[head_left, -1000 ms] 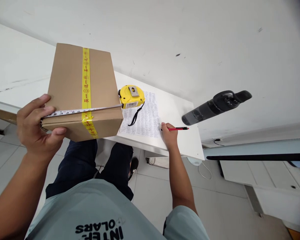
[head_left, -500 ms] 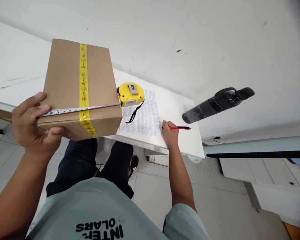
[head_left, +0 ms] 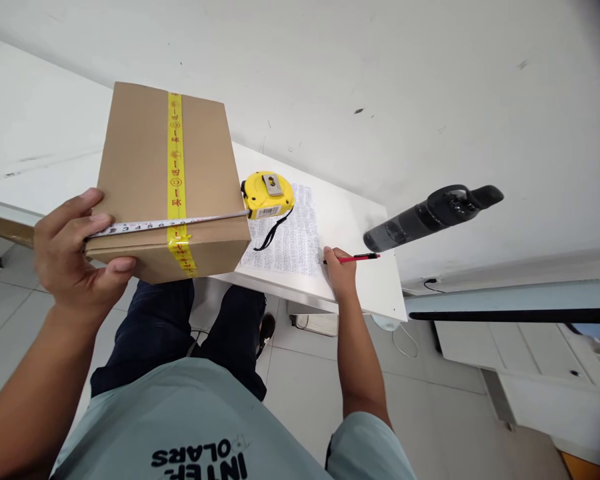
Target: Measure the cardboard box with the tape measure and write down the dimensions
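Observation:
My left hand (head_left: pixel 77 257) grips the left end of a cardboard box (head_left: pixel 205 167), its thumb below and fingers above. Yellow printed packing tape (head_left: pixel 175 160) runs across the box. The same fingers pin the end of a tape measure's blade (head_left: pixel 140 227) along the box's near edge. The yellow tape measure case (head_left: pixel 269 195) hangs at the box's right edge with a black wrist strap. Closed around a red and black pen (head_left: pixel 363 257), my right hand (head_left: pixel 340 270) rests on the white table beside a sheet covered in writing (head_left: pixel 303 237).
A dark water bottle (head_left: pixel 420 220) stands on the white table (head_left: pixel 380 287) near the wall, right of my right hand. Beyond the table's right end is a light blue panel with a black edge (head_left: pixel 510 315). My legs are below the front edge.
The box, with the tape measure and my left hand, has shifted slightly right and down in view. My right hand stays at the sheet's edge with the pen.

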A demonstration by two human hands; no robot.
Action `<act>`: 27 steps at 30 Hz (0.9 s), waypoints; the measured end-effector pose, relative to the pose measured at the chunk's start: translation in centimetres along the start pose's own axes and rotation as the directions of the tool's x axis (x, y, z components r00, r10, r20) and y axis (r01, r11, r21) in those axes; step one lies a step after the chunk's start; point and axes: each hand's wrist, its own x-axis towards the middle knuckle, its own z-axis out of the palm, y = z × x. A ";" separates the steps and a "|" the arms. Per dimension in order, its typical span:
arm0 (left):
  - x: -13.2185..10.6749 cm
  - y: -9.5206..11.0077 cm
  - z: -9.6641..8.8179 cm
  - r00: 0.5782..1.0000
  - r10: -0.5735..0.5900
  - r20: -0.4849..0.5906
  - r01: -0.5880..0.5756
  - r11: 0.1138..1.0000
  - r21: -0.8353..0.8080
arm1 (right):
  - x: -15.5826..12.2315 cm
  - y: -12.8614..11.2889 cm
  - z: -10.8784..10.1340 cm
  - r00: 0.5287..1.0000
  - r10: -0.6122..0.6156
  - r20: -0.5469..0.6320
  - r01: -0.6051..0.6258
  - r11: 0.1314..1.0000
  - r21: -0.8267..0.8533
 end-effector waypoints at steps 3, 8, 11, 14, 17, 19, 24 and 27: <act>-0.2 -0.1 0.0 1.000 -0.029 0.003 0.029 0.999 0.020 | 0.0 -0.2 0.0 1.000 0.002 -0.002 -0.002 1.000 -0.008; -0.6 -0.4 0.0 0.999 -0.053 -0.008 0.053 0.999 -0.009 | 0.0 -0.3 0.1 1.000 -0.001 -0.020 0.001 1.000 -0.008; -0.5 -0.3 0.0 0.999 -0.041 -0.007 0.041 0.999 -0.018 | -0.1 -0.3 0.1 0.999 -0.003 -0.034 0.003 1.000 -0.009; -0.2 0.0 0.0 1.000 -0.026 -0.003 0.026 1.000 -0.009 | -0.1 -0.3 0.1 0.999 -0.004 -0.036 0.003 1.000 -0.015; -0.1 0.2 -0.1 1.000 -0.009 -0.010 0.009 1.000 -0.014 | -0.1 -0.2 0.2 0.998 -0.008 -0.055 0.006 1.000 -0.025; -0.2 0.1 -0.2 1.000 -0.004 0.002 0.004 1.000 -0.020 | 0.0 -0.1 0.2 0.998 -0.016 -0.062 0.014 0.999 -0.034; -0.9 -0.2 -0.2 0.996 -0.087 0.029 0.086 0.996 0.009 | 0.2 0.3 0.2 0.997 -0.051 -0.065 0.045 0.995 -0.088; -1.2 0.0 -0.3 0.992 -0.121 0.040 0.122 0.992 -0.018 | 0.3 0.7 0.2 0.992 -0.094 -0.081 0.079 0.983 -0.163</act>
